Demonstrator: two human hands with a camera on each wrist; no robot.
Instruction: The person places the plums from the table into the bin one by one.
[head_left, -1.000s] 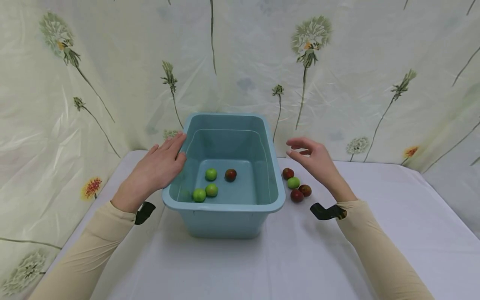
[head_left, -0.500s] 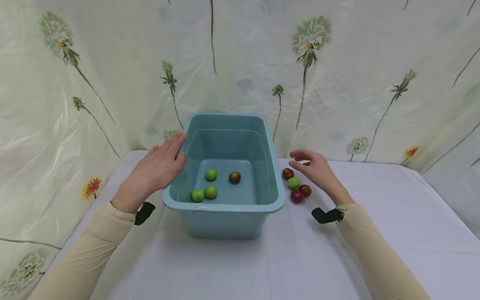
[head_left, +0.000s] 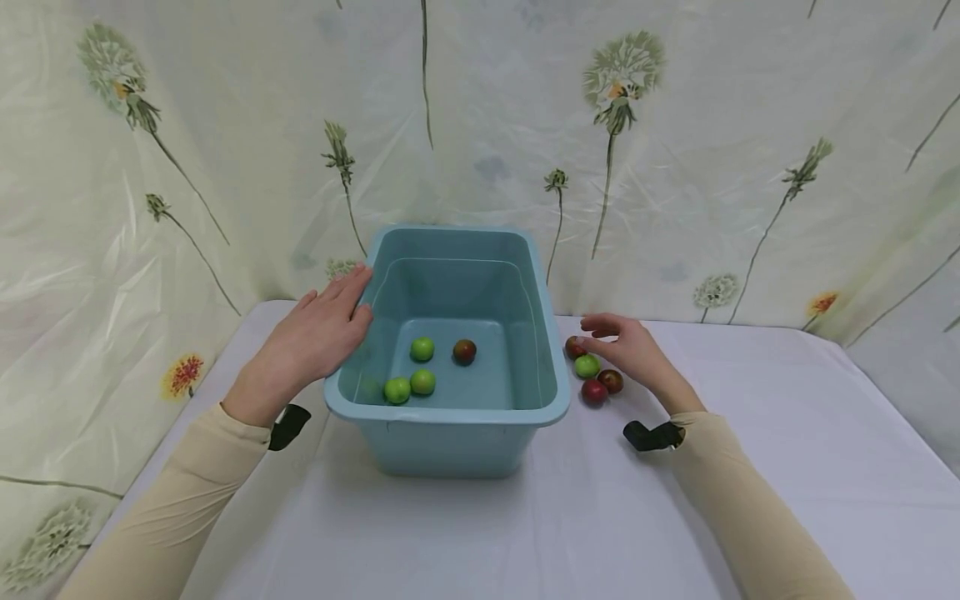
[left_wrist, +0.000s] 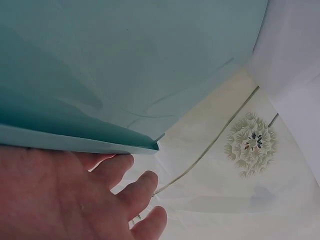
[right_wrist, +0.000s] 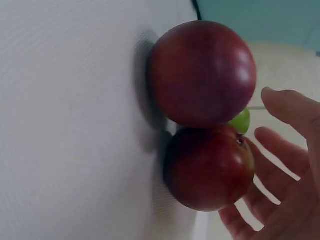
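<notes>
My left hand (head_left: 318, 329) rests on the left rim of a blue plastic tub (head_left: 450, 414), its fingers extended along the edge. In the left wrist view those fingers (left_wrist: 137, 192) lie under the lip. Inside the tub are one dark red apple (head_left: 464, 352) and several small green apples (head_left: 422, 349). Right of the tub, my right hand (head_left: 626, 350) hovers with loosely bent fingers, its thumb overlapping the farthest red apple (head_left: 573, 347). Beside that lie a green apple (head_left: 587, 366) and two more red apples (head_left: 594, 392). The right wrist view shows the palm (right_wrist: 295, 200) holding nothing.
A white cloth (head_left: 465, 542) covers the table. Behind it hangs a pale curtain (head_left: 480, 108) printed with dandelions, close to the tub's far side. A black wrist mount (head_left: 652, 436) sticks out below my right hand.
My right hand has come down and toward me, from above the far red apple to its side. The red apple in the tub has rolled slightly. My left hand has stayed put.
</notes>
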